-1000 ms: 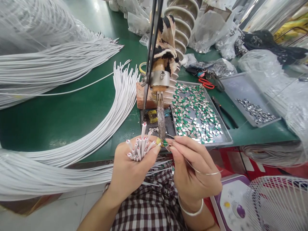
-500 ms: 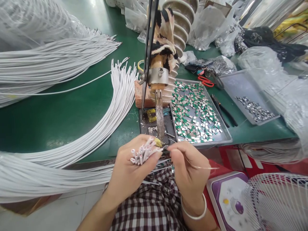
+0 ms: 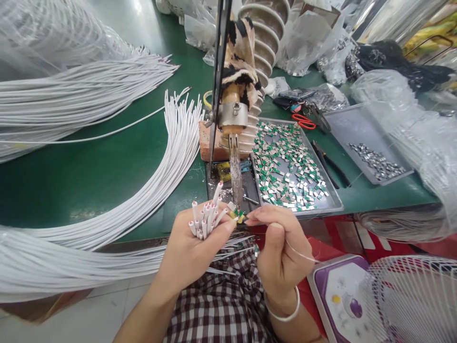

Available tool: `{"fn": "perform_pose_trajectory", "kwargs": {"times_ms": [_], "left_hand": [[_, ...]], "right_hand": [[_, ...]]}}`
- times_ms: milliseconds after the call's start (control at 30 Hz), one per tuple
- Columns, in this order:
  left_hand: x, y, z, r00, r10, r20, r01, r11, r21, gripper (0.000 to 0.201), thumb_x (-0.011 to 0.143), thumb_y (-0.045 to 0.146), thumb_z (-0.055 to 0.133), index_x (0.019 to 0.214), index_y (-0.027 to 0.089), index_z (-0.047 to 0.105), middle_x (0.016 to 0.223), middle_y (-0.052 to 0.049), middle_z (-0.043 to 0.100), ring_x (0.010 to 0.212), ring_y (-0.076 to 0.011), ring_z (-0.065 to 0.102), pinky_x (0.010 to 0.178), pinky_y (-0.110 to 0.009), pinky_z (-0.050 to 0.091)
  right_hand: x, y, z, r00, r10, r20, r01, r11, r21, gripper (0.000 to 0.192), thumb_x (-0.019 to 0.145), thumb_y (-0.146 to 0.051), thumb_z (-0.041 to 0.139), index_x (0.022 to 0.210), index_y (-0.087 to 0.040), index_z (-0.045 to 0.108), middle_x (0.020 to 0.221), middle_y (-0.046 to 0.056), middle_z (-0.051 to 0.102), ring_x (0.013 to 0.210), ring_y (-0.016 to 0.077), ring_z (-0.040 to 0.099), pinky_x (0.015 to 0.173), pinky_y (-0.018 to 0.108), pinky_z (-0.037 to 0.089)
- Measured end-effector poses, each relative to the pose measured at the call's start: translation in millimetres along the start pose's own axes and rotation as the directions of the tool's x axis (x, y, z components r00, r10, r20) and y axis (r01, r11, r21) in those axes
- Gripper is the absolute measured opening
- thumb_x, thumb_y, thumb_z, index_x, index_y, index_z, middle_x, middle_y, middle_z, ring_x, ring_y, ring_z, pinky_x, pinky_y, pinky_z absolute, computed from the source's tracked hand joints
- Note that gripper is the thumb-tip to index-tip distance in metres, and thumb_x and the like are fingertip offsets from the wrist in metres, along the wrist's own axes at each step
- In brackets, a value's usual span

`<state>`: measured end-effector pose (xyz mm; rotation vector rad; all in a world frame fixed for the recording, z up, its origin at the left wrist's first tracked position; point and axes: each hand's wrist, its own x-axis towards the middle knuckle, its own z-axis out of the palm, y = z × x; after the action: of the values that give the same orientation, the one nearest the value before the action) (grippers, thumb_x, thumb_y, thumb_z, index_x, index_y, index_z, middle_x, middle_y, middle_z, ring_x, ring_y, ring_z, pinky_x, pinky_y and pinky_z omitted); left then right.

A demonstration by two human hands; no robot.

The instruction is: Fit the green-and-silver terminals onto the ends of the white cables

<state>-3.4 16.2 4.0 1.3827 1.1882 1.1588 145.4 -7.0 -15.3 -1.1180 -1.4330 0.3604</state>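
Note:
My left hand (image 3: 196,252) is closed round a bundle of white cables (image 3: 205,221), their cut ends pointing up with reddish cores showing. Just beyond its thumb tip is a small green circuit board (image 3: 240,214), right under the tip of a soldering iron (image 3: 236,181) clamped upright. Something yellow shows beside that board; I cannot make out what it is. My right hand (image 3: 283,252) is closed, its fingertips close to the board. A thin solder wire (image 3: 298,253) runs through this hand and trails out toward the right.
A tray (image 3: 337,206) of small green boards with metal plugs stands right of the iron. Beyond lie pliers (image 3: 333,166), red-handled scissors (image 3: 303,121) and a tray of metal parts (image 3: 335,121). More white cables (image 3: 143,200) lie left. A brick (image 3: 209,143) and a fan (image 3: 417,295) stand nearby.
The green board now shows at the iron's tip. Cable ends in my left hand have shifted and spread, one standing higher. My right hand's fingers have straightened slightly, and the solder wire hangs lower.

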Motion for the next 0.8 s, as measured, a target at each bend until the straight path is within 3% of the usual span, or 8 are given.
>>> {"fn": "perform_pose_trajectory", "kwargs": {"times_ms": [133,267,467,800], "left_hand": [[2.1,1.2,-0.4,1.000,-0.003,0.017,0.005,0.997,-0.079,0.023,0.084,0.016,0.064,0.062,0.020,0.059,0.066,0.003,0.060,0.067,-0.0127,0.056,0.060,-0.022,0.046],[3.5,0.7,-0.5,1.000,0.006,0.022,-0.003,0.995,-0.096,0.022,0.083,0.015,0.064,0.062,0.020,0.058,0.065,0.003,0.058,0.066,-0.0120,0.055,0.060,-0.021,0.045],[5.5,0.9,0.2,0.999,0.012,0.030,-0.009,0.994,-0.111,0.021,0.083,0.012,0.062,0.064,0.020,0.060,0.066,0.004,0.061,0.063,-0.0108,0.056,0.061,-0.021,0.046],[5.9,0.4,0.4,0.999,0.022,0.025,-0.016,0.980,-0.197,0.019,0.084,0.010,0.065,0.069,0.021,0.065,0.071,0.005,0.064,0.066,-0.0089,0.059,0.065,-0.018,0.048]], "right_hand": [[1.2,0.9,2.3,0.999,-0.018,-0.050,0.019,0.999,0.028,0.029,0.099,-0.010,0.052,0.122,-0.024,0.063,0.093,0.002,0.079,0.082,0.0147,0.076,0.077,0.030,0.066],[3.5,-0.2,2.9,0.993,-0.111,-0.034,0.110,0.994,-0.028,0.027,0.095,-0.008,0.059,0.112,-0.026,0.071,0.101,0.002,0.080,0.098,0.0189,0.076,0.086,0.036,0.066],[3.9,-2.6,0.7,0.993,-0.114,-0.025,0.114,0.993,0.009,0.034,0.096,-0.006,0.056,0.120,-0.024,0.071,0.101,0.002,0.081,0.094,0.0174,0.077,0.086,0.033,0.066],[5.1,-1.4,-1.2,0.985,-0.171,0.035,0.173,0.981,-0.084,0.028,0.093,-0.009,0.063,0.116,-0.023,0.073,0.107,0.004,0.079,0.099,0.0176,0.075,0.091,0.034,0.065]]}}
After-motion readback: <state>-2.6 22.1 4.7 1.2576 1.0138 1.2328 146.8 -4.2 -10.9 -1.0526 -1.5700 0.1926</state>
